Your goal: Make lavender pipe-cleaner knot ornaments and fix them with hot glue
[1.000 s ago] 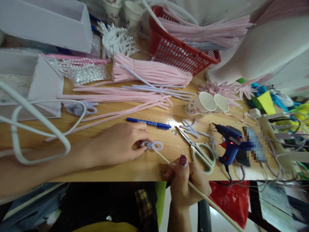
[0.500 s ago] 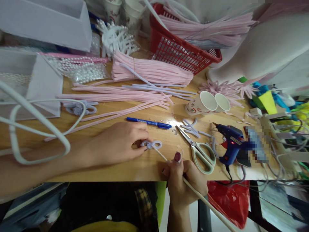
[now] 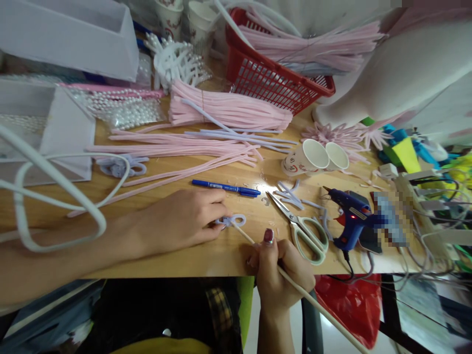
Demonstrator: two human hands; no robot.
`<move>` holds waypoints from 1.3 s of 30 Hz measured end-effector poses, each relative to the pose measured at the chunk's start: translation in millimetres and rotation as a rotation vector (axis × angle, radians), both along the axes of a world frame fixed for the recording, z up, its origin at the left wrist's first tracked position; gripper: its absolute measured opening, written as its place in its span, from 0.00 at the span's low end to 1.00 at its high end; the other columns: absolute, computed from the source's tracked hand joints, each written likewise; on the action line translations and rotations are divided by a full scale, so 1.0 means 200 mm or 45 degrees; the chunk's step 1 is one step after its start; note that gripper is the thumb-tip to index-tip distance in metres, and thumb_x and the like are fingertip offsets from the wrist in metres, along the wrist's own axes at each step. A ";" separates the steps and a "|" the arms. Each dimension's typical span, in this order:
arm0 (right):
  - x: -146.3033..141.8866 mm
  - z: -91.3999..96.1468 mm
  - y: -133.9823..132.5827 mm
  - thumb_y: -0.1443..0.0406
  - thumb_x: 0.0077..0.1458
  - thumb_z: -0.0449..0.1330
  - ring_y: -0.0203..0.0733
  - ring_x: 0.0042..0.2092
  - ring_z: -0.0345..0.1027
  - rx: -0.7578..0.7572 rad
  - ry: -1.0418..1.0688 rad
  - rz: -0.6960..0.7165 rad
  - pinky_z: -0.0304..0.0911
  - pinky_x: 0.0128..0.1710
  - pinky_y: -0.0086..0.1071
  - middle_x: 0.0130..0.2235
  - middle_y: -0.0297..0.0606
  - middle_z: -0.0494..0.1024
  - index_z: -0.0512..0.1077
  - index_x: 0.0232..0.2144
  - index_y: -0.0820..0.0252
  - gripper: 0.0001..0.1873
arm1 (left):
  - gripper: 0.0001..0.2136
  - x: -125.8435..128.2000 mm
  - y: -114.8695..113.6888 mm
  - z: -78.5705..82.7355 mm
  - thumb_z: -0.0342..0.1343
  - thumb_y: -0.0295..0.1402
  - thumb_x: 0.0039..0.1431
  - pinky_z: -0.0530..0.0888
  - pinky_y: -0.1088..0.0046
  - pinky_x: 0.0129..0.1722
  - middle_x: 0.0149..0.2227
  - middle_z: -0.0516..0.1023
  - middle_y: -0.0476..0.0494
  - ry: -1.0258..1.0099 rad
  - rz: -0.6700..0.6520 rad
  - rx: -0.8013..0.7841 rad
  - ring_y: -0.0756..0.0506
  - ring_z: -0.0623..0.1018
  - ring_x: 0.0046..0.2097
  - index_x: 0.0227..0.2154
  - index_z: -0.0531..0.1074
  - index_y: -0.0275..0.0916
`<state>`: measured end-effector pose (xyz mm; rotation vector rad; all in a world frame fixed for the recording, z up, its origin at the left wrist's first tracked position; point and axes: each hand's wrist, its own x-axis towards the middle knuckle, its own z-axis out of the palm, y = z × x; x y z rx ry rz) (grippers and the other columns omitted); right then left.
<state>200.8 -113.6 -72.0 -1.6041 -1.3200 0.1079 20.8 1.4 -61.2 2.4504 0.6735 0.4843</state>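
Note:
My left hand (image 3: 184, 219) rests on the wooden table (image 3: 228, 255) with its fingers pinched on a small pale lilac pipe-cleaner bow (image 3: 233, 221). A thin white stick (image 3: 317, 305) runs from that bow down to the right past the table edge. My right hand (image 3: 282, 275) is closed around the stick at the table's front edge, thumb on top. A blue pen (image 3: 224, 187) lies just beyond my left hand. Pale green scissors (image 3: 304, 231) lie open to the right of the bow.
A blue glue gun (image 3: 348, 221) stands right of the scissors. Two paper cups (image 3: 317, 157) lie on their sides. Pink pipe cleaners (image 3: 228, 110) spread across the middle; a red basket (image 3: 273, 81) holds more. White boxes (image 3: 70, 34) and pearl beads (image 3: 121, 110) sit left.
My right hand has slid a little down and left along the stick, and the bow has shifted slightly toward my left fingers. My left hand has barely moved.

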 end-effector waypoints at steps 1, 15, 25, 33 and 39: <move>0.00 0.00 0.00 0.63 0.64 0.62 0.30 0.14 0.59 -0.001 0.010 0.002 0.57 0.15 0.27 0.14 0.26 0.69 0.65 0.16 0.56 0.24 | 0.10 0.00 0.00 -0.01 0.56 0.26 0.63 0.74 0.70 0.39 0.39 0.80 0.44 0.004 -0.018 0.021 0.45 0.80 0.38 0.41 0.81 0.39; 0.00 0.00 0.00 0.68 0.62 0.63 0.30 0.14 0.62 -0.003 0.203 0.066 0.58 0.15 0.24 0.14 0.25 0.70 0.64 0.15 0.57 0.24 | 0.10 0.02 -0.01 0.03 0.56 0.27 0.64 0.75 0.67 0.38 0.38 0.78 0.42 0.096 0.018 -0.091 0.43 0.81 0.37 0.42 0.82 0.36; 0.01 0.01 0.00 0.67 0.64 0.62 0.29 0.12 0.61 0.053 0.318 0.059 0.57 0.13 0.23 0.13 0.26 0.70 0.67 0.16 0.59 0.23 | 0.10 0.02 -0.01 0.03 0.57 0.27 0.64 0.74 0.67 0.38 0.40 0.78 0.42 0.118 0.043 -0.144 0.43 0.80 0.37 0.42 0.82 0.37; -0.01 -0.01 -0.01 0.66 0.63 0.63 0.29 0.13 0.62 0.019 0.266 0.037 0.58 0.15 0.24 0.14 0.26 0.72 0.66 0.17 0.59 0.22 | 0.10 0.03 -0.01 0.02 0.55 0.27 0.63 0.73 0.66 0.38 0.40 0.79 0.42 0.112 0.051 -0.188 0.43 0.80 0.37 0.41 0.82 0.37; -0.03 -0.02 0.00 0.64 0.64 0.62 0.30 0.13 0.62 0.051 0.283 0.000 0.58 0.15 0.25 0.14 0.27 0.71 0.66 0.17 0.58 0.23 | 0.10 0.03 -0.01 0.03 0.56 0.26 0.61 0.71 0.66 0.37 0.39 0.78 0.42 0.101 0.058 -0.237 0.43 0.78 0.36 0.40 0.82 0.36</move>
